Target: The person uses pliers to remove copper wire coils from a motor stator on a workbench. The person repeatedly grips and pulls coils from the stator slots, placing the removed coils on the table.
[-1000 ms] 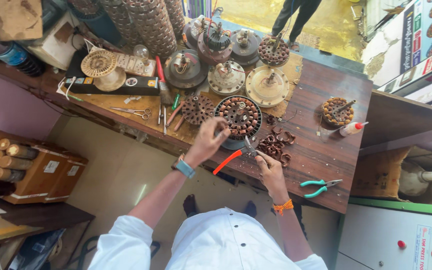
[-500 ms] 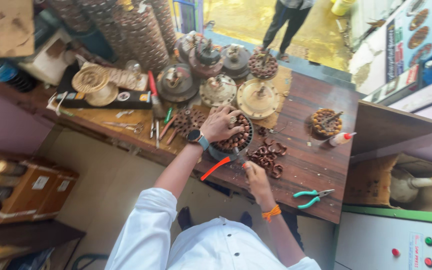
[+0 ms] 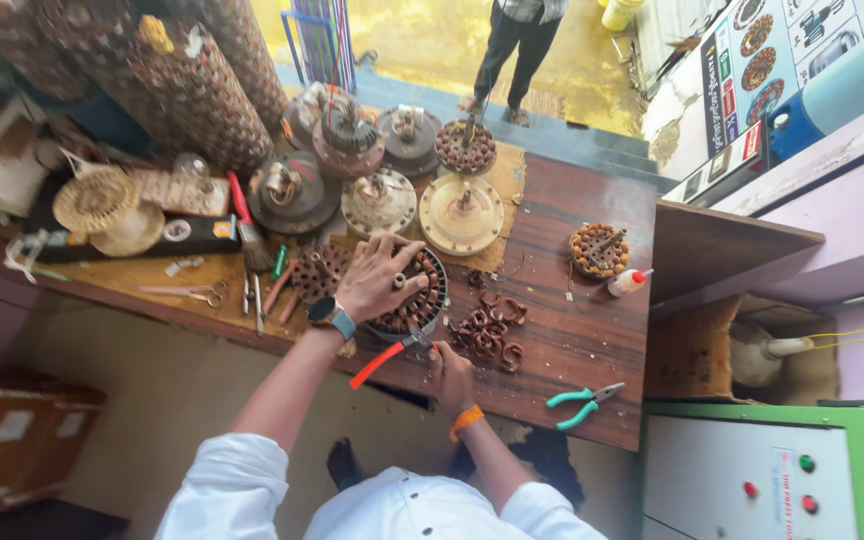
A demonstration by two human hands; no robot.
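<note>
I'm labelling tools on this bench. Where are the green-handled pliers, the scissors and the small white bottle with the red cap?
green-handled pliers (image 3: pixel 580 404): head view, on the handles.
scissors (image 3: pixel 202 293): head view, near the finger loops.
small white bottle (image 3: pixel 627 283): head view, on its white body.

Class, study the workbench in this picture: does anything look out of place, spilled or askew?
Cut copper coil pieces lie scattered loose on the wooden bench, right of the round motor core under the left hand. Green-handled pliers lie askew near the bench's front edge.

Head camera, steeply down over workbench (image 3: pixel 572 330)
</note>
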